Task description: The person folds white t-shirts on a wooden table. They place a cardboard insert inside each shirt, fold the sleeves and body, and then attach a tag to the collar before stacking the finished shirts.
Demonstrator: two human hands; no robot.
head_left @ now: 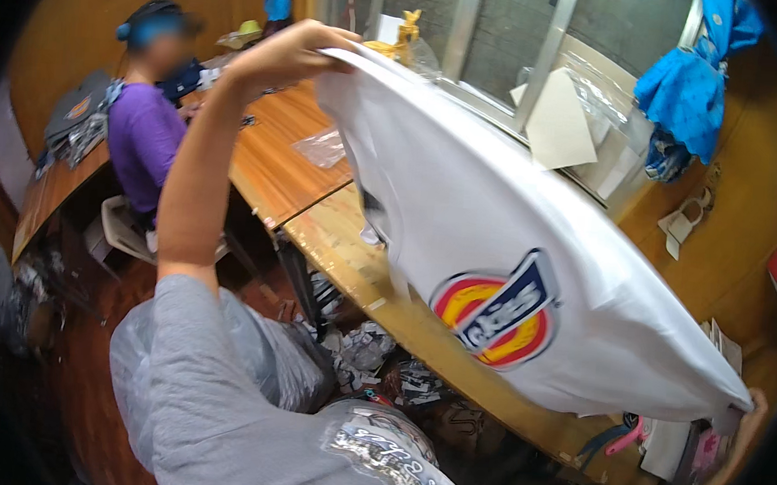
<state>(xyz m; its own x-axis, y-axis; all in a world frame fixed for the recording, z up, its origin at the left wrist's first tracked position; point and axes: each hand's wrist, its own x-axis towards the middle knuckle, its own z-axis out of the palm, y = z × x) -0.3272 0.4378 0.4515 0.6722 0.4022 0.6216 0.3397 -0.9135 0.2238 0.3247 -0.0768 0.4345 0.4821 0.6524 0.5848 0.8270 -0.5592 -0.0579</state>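
grey sleeve (187,355): nearest the camera, covering the wearer's left shoulder and upper arm.
seated co-worker (139,139): in purple, at the far left, well apart from the cloth.
left arm (197,175): bare below the sleeve, it rose steeply, with the wrist bent over toward the right.
left hand (289,51): held high above the table, its fingers curled and pinching the cloth's upper left corner.
wooden table (277,167): ran beneath the cloth, a clear plastic wrapper (321,148) lying on it near the cloth's left edge.
white garment (500,196): hung slanting between both hands, higher at the left, over the table; whether its lower edge touched the wood could not be told.
round emblem (491,322): red, yellow and dark blue, it faced the wearer on the garment's front.
garment's progress: opened out wide, by judgement the spreading was mostly done; it had not been laid flat, and loose ripples remained.
right hand (752,417): low at the far right, arm reaching well out; it seemed to pinch the opposite corner, though single fingers could not be made out.
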